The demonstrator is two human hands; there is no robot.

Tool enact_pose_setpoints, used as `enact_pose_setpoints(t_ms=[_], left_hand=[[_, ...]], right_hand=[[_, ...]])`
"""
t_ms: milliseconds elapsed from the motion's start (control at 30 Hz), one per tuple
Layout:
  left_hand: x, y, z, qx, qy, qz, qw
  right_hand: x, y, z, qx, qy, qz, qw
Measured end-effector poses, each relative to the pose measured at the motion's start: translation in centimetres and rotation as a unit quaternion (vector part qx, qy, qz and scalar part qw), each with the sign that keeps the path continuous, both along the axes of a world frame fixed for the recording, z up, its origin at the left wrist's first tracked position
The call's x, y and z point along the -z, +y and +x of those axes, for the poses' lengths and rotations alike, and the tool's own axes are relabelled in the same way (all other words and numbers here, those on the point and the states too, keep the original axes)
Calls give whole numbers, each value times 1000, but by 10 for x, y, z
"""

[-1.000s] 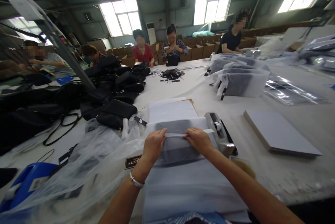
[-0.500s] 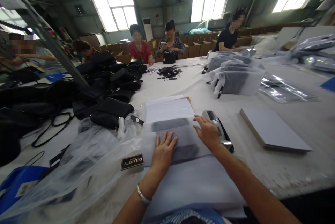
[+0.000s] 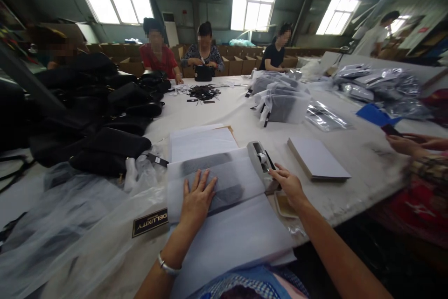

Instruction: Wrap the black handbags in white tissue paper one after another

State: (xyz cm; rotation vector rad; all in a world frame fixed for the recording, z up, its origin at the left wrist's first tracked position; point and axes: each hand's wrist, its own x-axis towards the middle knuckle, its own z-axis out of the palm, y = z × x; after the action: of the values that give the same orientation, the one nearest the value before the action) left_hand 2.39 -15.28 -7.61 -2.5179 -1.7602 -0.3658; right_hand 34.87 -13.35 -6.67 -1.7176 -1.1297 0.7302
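Note:
My left hand lies flat with spread fingers on a dark flat piece that shows through folded white tissue paper. My right hand is at the near end of a grey tape dispenser, just right of the paper. Its thumb and forefinger are pinched together there; what is between them is too small to make out. More white sheets lie under and in front of the wrapped piece. A black DELUXITY card sits beside it on the left.
Black handbags are heaped at left, near clear plastic film. A stack of grey-white boards lies at right. Tissue-wrapped bags stand farther back. Several people sit across the table; another person's hands hold a dark object at right.
My right hand has moved from the paper's right edge to the near end of the tape dispenser. My left hand stays on the paper. The view has turned to the right.

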Motion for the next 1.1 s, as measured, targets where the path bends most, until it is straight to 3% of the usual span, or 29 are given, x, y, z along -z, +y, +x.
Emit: enact_pose_setpoints(t_ms=[167, 267, 433, 533, 600, 667, 733, 833, 967, 1100], left_hand=[[-1, -1, 0, 1, -6, -2, 1000], [-2, -2, 1, 2, -10, 0, 1000], [0, -2, 0, 7, -8, 6, 1000], [3, -1, -1, 10, -9, 12, 1000], [4, 0, -1, 11, -7, 14, 1000], [4, 0, -1, 11, -3, 14, 1000], [4, 0, -1, 10, 0, 15, 1000], [2, 0, -1, 7, -1, 13, 1000], [0, 0, 0, 10, -1, 8, 1000], [2, 1, -1, 9, -1, 12, 1000]], right_hand=[[-26, -19, -13, 51, 63, 99, 992], [-33, -41, -15, 59, 96, 93, 989], [-16, -70, -14, 57, 228, -26, 972], [-2, -71, -5, 50, 242, -52, 967], [3, -66, 4, 38, 180, -54, 981], [2, -58, 15, 16, 58, -48, 997], [-2, -50, 25, -18, -84, -39, 996], [-10, -43, 34, -81, -229, -35, 969], [-18, -48, 45, -96, -307, -25, 947], [-38, -54, 58, -169, -452, 36, 875]])
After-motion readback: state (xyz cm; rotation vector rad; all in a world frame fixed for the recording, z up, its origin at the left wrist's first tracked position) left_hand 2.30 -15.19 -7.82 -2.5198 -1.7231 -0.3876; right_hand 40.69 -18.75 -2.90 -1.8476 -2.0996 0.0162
